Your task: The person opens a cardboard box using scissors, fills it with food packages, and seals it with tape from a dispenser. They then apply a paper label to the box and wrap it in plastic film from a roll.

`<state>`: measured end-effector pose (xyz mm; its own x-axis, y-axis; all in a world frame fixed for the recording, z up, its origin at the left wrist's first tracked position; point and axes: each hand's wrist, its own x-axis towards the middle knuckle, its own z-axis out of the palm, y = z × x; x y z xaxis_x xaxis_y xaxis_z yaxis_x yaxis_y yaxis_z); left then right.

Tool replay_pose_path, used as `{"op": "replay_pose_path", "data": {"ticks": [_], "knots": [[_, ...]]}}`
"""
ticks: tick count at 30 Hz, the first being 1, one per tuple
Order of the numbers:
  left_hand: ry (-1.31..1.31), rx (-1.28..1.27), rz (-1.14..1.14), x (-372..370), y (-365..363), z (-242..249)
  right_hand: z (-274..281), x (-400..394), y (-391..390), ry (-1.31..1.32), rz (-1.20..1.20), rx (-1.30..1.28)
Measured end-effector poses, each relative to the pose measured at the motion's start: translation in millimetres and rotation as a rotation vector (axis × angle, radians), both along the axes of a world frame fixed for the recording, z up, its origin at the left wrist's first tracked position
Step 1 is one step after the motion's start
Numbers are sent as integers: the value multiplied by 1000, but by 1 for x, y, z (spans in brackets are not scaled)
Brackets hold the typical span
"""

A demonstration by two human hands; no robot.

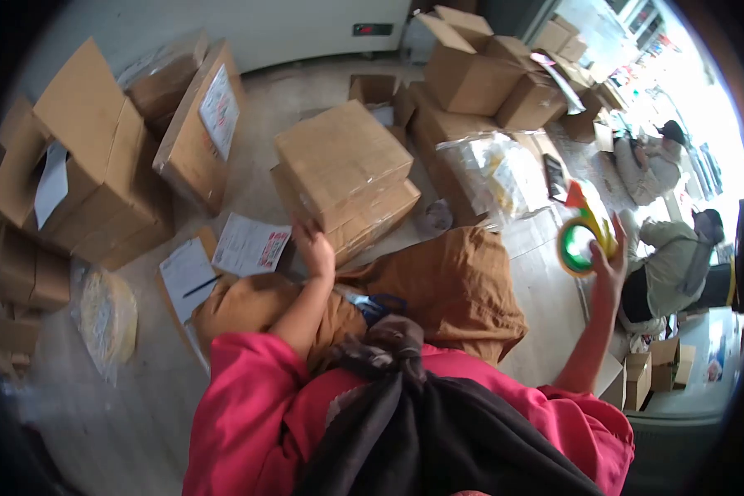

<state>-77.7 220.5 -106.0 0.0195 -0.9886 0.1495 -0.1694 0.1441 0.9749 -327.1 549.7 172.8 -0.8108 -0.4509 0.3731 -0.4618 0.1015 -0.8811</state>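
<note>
Two stacked cardboard boxes stand in front of my knees, a closed one (343, 157) on top of another (376, 221). My left hand (312, 248) is at the near left corner of the stack, with its fingertips against the cardboard; whether it grips anything is hidden. Out to the right, my right hand (608, 252) is raised and closed on a yellow and green tape dispenser (593, 227). Beside my left knee lie a sheet with red print (252, 245) and a clipboard (186, 277) with a pen across it.
Open boxes (99, 165) and a flat carton (202, 128) stand at the left. A bagged yellowish roll (107, 318) lies on the floor. More boxes (471, 74), a plastic bag (500, 178) and a phone (554, 178) are ahead right. Two people (674, 256) sit at far right.
</note>
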Motion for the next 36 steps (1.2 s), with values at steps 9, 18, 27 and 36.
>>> {"op": "replay_pose_path", "data": {"ticks": [9,18,27,36], "knots": [[484,-41,299,50,-73,55,-12,52,-141,-611,795,-270],[1094,581,-602,48,33,205,-17,101,-199,34,1106,89],[1037,480,-532,53,-14,218,20,157,-256,870,643,280],[614,231,-115,166,-176,167,66,47,-311,1061,536,437]]}}
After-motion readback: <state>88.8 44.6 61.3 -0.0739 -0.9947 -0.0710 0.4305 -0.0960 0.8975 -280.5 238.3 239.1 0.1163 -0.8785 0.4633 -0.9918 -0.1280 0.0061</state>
